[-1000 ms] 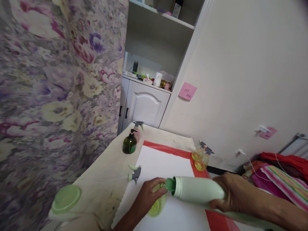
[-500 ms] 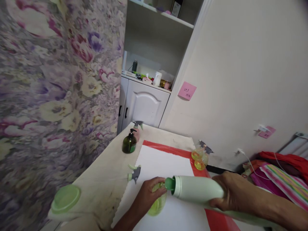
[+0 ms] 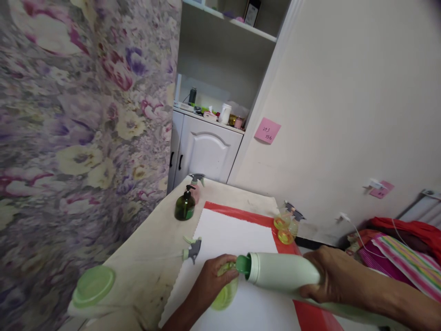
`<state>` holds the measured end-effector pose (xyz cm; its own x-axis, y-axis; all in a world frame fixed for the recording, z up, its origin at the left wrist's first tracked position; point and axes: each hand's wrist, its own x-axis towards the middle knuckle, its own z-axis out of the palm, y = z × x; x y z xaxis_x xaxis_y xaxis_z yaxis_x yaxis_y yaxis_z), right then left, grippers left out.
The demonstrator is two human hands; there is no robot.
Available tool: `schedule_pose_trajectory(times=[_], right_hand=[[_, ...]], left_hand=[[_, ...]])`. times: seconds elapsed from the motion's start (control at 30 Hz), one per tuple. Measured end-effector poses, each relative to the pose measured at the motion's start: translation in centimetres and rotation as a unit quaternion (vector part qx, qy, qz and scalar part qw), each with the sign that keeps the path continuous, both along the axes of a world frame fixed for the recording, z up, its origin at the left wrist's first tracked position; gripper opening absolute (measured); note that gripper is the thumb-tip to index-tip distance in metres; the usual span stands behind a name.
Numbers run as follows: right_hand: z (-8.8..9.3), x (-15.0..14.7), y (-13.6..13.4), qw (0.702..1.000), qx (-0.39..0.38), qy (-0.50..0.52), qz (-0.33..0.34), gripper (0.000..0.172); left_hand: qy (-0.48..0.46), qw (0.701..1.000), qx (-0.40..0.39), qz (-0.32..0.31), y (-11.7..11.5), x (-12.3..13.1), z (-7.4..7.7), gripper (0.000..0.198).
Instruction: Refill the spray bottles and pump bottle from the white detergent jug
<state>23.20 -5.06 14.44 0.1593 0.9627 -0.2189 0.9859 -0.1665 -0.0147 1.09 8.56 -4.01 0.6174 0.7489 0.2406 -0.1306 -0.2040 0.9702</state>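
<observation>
My left hand (image 3: 208,282) is wrapped round a small yellow-green clear bottle (image 3: 224,294) standing on a white sheet (image 3: 230,236). My right hand (image 3: 336,276) grips a big pale green bottle (image 3: 285,272) lying almost level. Its darker green spout (image 3: 243,264) rests at the small bottle's mouth. A loose grey and green spray head (image 3: 193,248) with its thin tube lies on the table just left of my left hand.
A dark green pump bottle (image 3: 185,205) and a pink spray bottle (image 3: 196,186) stand at the far left of the table (image 3: 151,248). Small yellow spray bottles (image 3: 286,225) sit at the far right on a red mat (image 3: 248,214). A green lid (image 3: 92,285) is near left.
</observation>
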Motion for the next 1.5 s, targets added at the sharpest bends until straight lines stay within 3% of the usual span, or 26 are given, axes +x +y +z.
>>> schedule_pose_trajectory(times=[0.77, 1.5], right_hand=[[0.5, -0.41, 0.13, 1.0, -0.006, 0.019, -0.003, 0.023], [0.16, -0.1, 0.14, 1.0, 0.003, -0.01, 0.009, 0.022]], left_hand=[[-0.002, 1.0, 0.006, 0.0, 0.22, 0.07, -0.71, 0.02], [0.007, 1.0, 0.008, -0.001, 0.14, 0.0, -0.31, 0.02]])
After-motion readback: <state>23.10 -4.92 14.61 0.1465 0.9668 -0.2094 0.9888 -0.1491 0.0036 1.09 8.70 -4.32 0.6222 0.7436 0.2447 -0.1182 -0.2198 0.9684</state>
